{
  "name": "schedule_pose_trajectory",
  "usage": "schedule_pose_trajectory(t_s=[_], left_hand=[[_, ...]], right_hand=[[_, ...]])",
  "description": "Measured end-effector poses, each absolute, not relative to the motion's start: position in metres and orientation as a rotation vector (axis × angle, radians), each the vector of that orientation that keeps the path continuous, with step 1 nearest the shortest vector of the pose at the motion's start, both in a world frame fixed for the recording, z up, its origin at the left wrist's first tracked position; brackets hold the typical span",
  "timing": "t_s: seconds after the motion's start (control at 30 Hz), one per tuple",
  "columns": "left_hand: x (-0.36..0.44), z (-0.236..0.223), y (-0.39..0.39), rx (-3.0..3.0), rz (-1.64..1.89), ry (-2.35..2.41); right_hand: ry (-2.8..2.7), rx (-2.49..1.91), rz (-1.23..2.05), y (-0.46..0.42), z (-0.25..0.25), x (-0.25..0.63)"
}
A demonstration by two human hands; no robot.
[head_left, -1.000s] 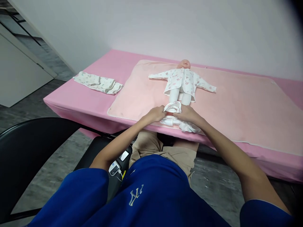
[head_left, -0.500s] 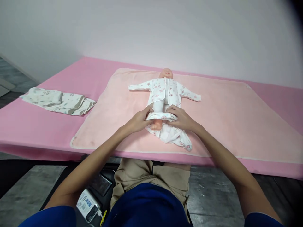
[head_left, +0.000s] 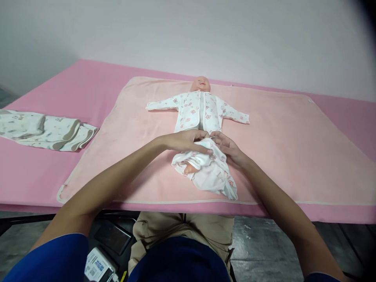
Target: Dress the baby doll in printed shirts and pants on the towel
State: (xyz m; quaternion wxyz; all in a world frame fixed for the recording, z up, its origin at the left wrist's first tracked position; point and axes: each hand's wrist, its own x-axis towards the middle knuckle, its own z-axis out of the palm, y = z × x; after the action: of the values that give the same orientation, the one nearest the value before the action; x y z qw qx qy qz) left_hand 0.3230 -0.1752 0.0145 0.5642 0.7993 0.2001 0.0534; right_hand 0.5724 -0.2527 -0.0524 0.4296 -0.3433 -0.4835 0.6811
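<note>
- The white printed garment [head_left: 216, 174] lies bunched around the doll's lower legs, near the desk's front edge, at six o'clock from the doll's head [head_left: 201, 84]; part of a foot [head_left: 190, 169] shows in its folds.
- It looks soft, thin and rumpled, its loose end trailing towards five o'clock.
- The left hand [head_left: 192, 141] pinches the upper edge between thumb and fingers; the right hand [head_left: 230, 149] grips beside it, fingers bent.
- The work in hand appears to be handling that edge over the legs; moving it further would call for light, even tension from both sides.
- At twelve o'clock, the open printed jacket [head_left: 191, 111] has its sleeves spread.
- A peach blanket [head_left: 282, 149] lies beneath, on the pink-covered desk [head_left: 32, 178].
- At nine o'clock rests a folded patterned cloth [head_left: 58, 132].
</note>
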Motion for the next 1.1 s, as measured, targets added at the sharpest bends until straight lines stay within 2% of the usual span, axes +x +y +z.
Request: schedule_pose_trajectory(t_s=[0.1, 0.23, 0.53, 0.83, 1.1], left_hand=[[0.33, -0.003, -0.158, 1.562, 0.139, 0.473], [0.327, -0.02, -0.148, 1.42, 0.161, 0.534], [0.319, -0.005, -0.148, 1.61, -0.149, 0.348], [0.314, -0.018, -0.136, 1.568, 0.084, 0.368], [0.318, -0.024, -0.142, 1.598, 0.09, 0.42]], right_hand=[[-1.197, -0.951, 1.813, -0.253, -0.052, 0.573], [-1.264, -0.986, 1.931, -0.255, -0.047, 0.578], [-1.057, -0.985, 1.718, -0.264, -0.048, 0.563], [-1.55, -0.904, 2.065, -0.267, -0.035, 0.58], [-1.588, -0.947, 1.871, -0.275, -0.037, 0.567]])
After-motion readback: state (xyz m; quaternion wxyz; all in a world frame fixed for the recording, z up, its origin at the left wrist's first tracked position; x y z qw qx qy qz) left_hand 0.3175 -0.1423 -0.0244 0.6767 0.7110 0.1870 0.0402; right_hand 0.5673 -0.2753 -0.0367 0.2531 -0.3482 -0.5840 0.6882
